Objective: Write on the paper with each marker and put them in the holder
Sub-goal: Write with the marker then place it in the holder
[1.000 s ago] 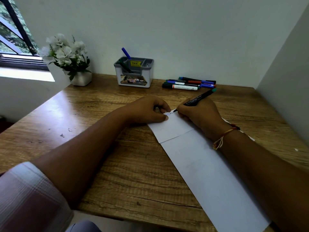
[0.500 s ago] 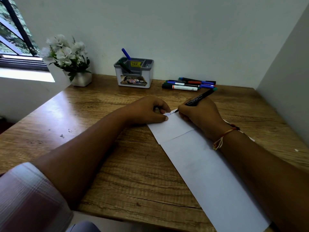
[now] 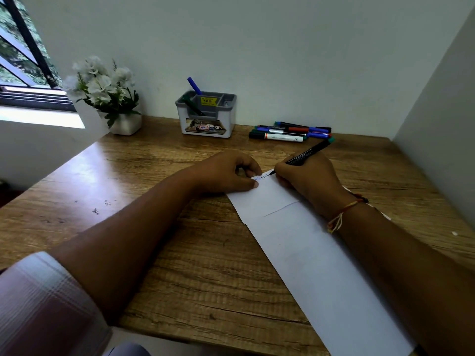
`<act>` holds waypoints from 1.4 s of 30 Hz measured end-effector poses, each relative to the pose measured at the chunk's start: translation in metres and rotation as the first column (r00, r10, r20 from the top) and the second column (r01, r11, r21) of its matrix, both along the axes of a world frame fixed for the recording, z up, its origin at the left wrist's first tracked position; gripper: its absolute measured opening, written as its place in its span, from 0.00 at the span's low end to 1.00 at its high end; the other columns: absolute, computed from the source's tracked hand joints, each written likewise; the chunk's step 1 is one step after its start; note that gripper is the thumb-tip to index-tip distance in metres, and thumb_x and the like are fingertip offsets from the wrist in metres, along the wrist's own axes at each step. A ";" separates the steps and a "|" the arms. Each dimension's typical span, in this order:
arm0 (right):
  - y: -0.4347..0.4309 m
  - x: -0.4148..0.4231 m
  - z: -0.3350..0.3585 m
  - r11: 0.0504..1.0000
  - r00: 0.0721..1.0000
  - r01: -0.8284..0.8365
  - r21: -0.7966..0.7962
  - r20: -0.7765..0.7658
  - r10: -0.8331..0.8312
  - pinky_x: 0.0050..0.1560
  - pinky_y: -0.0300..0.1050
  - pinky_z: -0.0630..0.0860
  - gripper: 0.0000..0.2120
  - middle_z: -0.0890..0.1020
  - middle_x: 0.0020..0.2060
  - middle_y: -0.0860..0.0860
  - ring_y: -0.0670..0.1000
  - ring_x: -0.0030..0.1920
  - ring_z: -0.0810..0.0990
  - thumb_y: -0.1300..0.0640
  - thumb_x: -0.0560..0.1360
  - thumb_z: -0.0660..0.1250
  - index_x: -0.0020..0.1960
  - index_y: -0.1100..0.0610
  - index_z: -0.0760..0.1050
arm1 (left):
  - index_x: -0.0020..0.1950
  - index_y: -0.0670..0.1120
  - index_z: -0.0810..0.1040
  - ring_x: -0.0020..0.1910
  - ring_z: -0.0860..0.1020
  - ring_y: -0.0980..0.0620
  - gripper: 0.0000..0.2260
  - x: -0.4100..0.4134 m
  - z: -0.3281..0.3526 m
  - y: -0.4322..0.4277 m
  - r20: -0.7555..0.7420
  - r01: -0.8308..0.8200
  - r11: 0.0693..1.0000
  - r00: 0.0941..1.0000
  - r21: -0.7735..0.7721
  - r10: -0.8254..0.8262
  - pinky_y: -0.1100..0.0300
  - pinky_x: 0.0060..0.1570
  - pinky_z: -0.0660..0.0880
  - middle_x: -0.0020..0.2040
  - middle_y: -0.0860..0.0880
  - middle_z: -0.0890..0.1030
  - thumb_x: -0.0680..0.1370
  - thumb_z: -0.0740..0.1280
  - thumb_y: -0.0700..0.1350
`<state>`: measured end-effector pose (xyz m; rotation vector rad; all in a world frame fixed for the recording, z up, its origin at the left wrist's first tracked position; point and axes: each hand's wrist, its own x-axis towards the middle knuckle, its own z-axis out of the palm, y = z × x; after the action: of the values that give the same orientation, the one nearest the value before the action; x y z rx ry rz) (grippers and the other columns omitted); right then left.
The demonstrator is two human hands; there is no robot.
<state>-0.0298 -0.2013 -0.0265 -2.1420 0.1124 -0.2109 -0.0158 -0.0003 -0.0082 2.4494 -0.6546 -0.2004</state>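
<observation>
**Mid-stroke now: one marker writing, the sheet pinned flat**

Right hand (image 3: 307, 179) has its fingers clamped around the black marker (image 3: 309, 151) low on the barrel, near the tip. That grip probably gives fine control, and it leaves the green-ended tail pointing up and away. The tip touches the far end of the paper (image 3: 303, 253), where a few small written marks show.

Left hand (image 3: 226, 173) lies just beside that spot with its fingers curled. Its thumb and a fingertip press the sheet's corner onto the desk (image 3: 154, 227), most likely so the long strip cannot slide or lift under the strokes.

The paper runs slantwise from the near edge toward the hands, an angle that suits the writing arm.

Along the back wall the holder (image 3: 205, 127) already contains a blue marker (image 3: 193, 85) and a dark one (image 3: 191, 106), both leaning. The loose markers (image 3: 282, 136) wait in a pile to its right, near the writing hand for easy picking. Judging by that pile, most of the task remains.
</observation>
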 end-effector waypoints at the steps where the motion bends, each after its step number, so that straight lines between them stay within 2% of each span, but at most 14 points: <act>1: 0.000 0.000 0.001 1.000 1.000 -0.006 0.005 -0.002 0.006 0.42 0.50 0.79 0.12 0.84 0.36 0.55 0.53 0.40 0.83 0.49 0.63 0.69 0.37 0.57 0.82 | 0.62 0.54 0.80 0.45 0.74 0.62 0.14 0.000 0.000 0.000 -0.002 0.000 1.000 1.000 -0.003 0.000 0.67 0.41 0.68 0.52 0.59 0.79 0.76 0.71 0.49; 9: -0.001 0.001 0.000 1.000 1.000 0.005 0.001 -0.004 -0.005 0.40 0.47 0.78 0.09 0.84 0.36 0.54 0.52 0.40 0.83 0.52 0.66 0.71 0.39 0.59 0.82 | 0.61 0.55 0.79 0.44 0.74 0.62 0.14 0.000 0.001 -0.001 0.006 0.007 1.000 1.000 0.004 -0.007 0.69 0.38 0.67 0.52 0.58 0.79 0.76 0.71 0.49; 13: 0.000 -0.001 0.001 1.000 1.000 0.016 0.005 0.014 -0.016 0.40 0.47 0.78 0.06 0.84 0.36 0.53 0.51 0.40 0.82 0.54 0.68 0.71 0.38 0.57 0.81 | 0.61 0.55 0.80 0.42 0.74 0.66 0.14 0.000 0.000 -0.001 0.013 0.006 1.000 1.000 0.002 -0.006 0.74 0.36 0.67 0.51 0.59 0.79 0.76 0.71 0.49; 17: 0.000 -0.004 0.004 1.000 1.000 -0.004 0.001 -0.014 0.004 0.39 0.49 0.78 0.07 0.83 0.33 0.52 0.49 0.37 0.81 0.54 0.68 0.70 0.34 0.56 0.80 | 0.61 0.55 0.79 0.43 0.74 0.63 0.14 -0.001 0.002 -0.002 0.006 -0.003 1.000 1.000 0.002 0.003 0.69 0.38 0.66 0.50 0.60 0.78 0.76 0.71 0.49; 21: 0.001 -0.005 0.007 0.998 0.998 -0.055 -0.030 -0.039 0.054 0.46 0.53 0.81 0.06 0.84 0.36 0.53 0.52 0.41 0.83 0.54 0.70 0.71 0.38 0.57 0.82 | 0.62 0.55 0.79 0.43 0.74 0.64 0.14 -0.001 0.001 -0.002 0.016 0.005 1.000 1.000 0.018 -0.005 0.70 0.37 0.66 0.51 0.59 0.79 0.76 0.71 0.49; 23: 0.001 -0.004 0.007 0.999 0.999 -0.029 -0.045 -0.028 0.028 0.47 0.53 0.81 0.06 0.84 0.37 0.54 0.53 0.44 0.83 0.53 0.70 0.71 0.38 0.56 0.81 | 0.62 0.55 0.79 0.43 0.74 0.63 0.15 -0.001 0.001 -0.001 0.015 0.005 1.000 1.000 0.026 -0.006 0.69 0.38 0.66 0.52 0.59 0.79 0.76 0.71 0.50; 27: 0.002 -0.004 0.008 0.999 0.999 0.014 -0.042 -0.038 -0.016 0.40 0.46 0.75 0.07 0.83 0.35 0.51 0.50 0.41 0.81 0.53 0.72 0.70 0.37 0.54 0.79 | 0.62 0.55 0.79 0.44 0.74 0.62 0.15 0.000 0.002 -0.001 0.005 0.001 1.000 1.000 0.022 -0.001 0.68 0.38 0.66 0.53 0.59 0.79 0.76 0.71 0.50; 32: 0.002 -0.008 0.010 0.998 0.999 0.040 0.043 -0.028 -0.039 0.40 0.43 0.75 0.07 0.84 0.35 0.52 0.48 0.37 0.82 0.54 0.72 0.70 0.43 0.58 0.82 | 0.61 0.56 0.78 0.46 0.74 0.60 0.15 0.001 0.001 0.000 0.007 0.009 1.000 1.000 0.005 -0.009 0.65 0.41 0.69 0.52 0.58 0.79 0.75 0.71 0.49; 34: 0.002 -0.008 0.009 0.996 0.999 0.047 0.079 -0.013 -0.046 0.40 0.45 0.78 0.06 0.85 0.33 0.53 0.47 0.33 0.83 0.55 0.72 0.69 0.43 0.57 0.82 | 0.61 0.56 0.77 0.48 0.75 0.58 0.14 0.002 0.000 0.002 0.031 -0.002 0.999 1.000 -0.054 0.004 0.63 0.45 0.72 0.51 0.57 0.78 0.76 0.71 0.48; 37: 0.002 -0.010 0.010 0.990 0.999 0.045 0.134 0.023 -0.048 0.37 0.43 0.79 0.04 0.85 0.33 0.53 0.47 0.28 0.82 0.57 0.75 0.69 0.42 0.56 0.81 | 0.59 0.53 0.76 0.52 0.76 0.54 0.09 0.002 0.002 0.005 -0.005 -0.111 0.953 0.993 -0.281 0.114 0.61 0.49 0.74 0.52 0.53 0.78 0.79 0.66 0.46; 40: 0.002 -0.012 0.011 0.979 0.998 -0.005 0.201 0.069 -0.009 0.31 0.35 0.75 0.03 0.84 0.36 0.51 0.44 0.28 0.81 0.60 0.76 0.71 0.45 0.54 0.81 | 0.59 0.49 0.76 0.49 0.78 0.51 0.09 0.001 0.008 0.005 -0.170 -0.260 0.807 0.965 -0.531 0.200 0.59 0.46 0.74 0.54 0.47 0.81 0.83 0.57 0.44; 42: 0.004 -0.015 0.013 0.960 0.996 -0.026 0.279 0.092 0.000 0.30 0.32 0.75 0.02 0.85 0.39 0.52 0.43 0.33 0.82 0.61 0.76 0.71 0.47 0.55 0.82 | 0.58 0.45 0.76 0.48 0.80 0.49 0.12 0.001 0.012 0.004 -0.275 -0.324 0.664 0.944 -0.674 0.181 0.58 0.46 0.76 0.53 0.45 0.83 0.84 0.53 0.42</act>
<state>-0.0448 -0.1973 -0.0132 -1.8472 0.0706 -0.2682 -0.0153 0.0041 0.0033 1.6971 -0.2200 -0.0398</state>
